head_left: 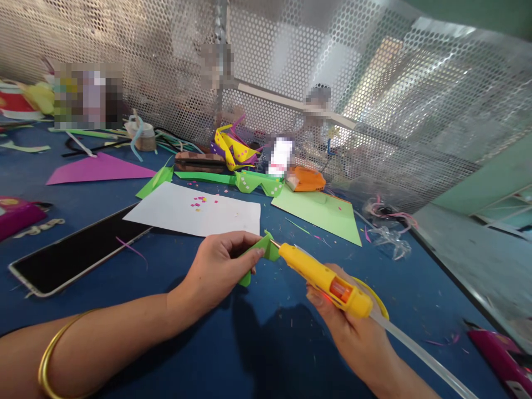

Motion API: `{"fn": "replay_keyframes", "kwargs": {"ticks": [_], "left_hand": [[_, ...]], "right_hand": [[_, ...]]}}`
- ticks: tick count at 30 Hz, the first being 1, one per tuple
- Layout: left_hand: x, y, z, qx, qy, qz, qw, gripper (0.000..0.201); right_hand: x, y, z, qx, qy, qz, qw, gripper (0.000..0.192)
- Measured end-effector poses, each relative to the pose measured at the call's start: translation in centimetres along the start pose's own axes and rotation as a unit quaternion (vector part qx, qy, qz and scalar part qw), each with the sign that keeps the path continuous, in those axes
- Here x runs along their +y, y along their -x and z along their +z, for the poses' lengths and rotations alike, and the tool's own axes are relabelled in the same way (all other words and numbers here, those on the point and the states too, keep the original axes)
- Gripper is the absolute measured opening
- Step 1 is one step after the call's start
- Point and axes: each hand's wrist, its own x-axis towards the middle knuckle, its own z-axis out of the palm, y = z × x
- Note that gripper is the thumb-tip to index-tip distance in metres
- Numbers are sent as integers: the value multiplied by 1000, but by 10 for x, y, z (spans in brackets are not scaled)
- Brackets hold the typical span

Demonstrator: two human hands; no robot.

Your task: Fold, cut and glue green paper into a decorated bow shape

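Observation:
My left hand (224,260) pinches a small folded piece of green paper (272,249) between thumb and fingers, above the blue table. Wrapped in my right hand (353,332) is a yellow hot glue gun (324,272), with a clear glue stick (419,349) running out of its back end. The gun's metal tip is at the green piece, touching it or very close. Just beyond my left hand lies a white sheet of paper (233,213) with small pink and yellow paper bits (198,202) on it.
Past the sheet are green paper glasses (257,183), yellow paper glasses (235,149), an orange packet (306,179) and light green paper (322,213). At left lie a dark-screened phone (78,249) and magenta paper (102,169). A perforated metal screen (166,66) borders the back.

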Motion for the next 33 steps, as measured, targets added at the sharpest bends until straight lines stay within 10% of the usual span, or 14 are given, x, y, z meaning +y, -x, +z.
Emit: {"fn": "replay_keyframes", "kwargs": {"ticks": [33], "left_hand": [[-1,1,0,-5,-12,-19,1000,26]], "right_hand": [[-2,-2,0,11,26,-2,1000,26]]}}
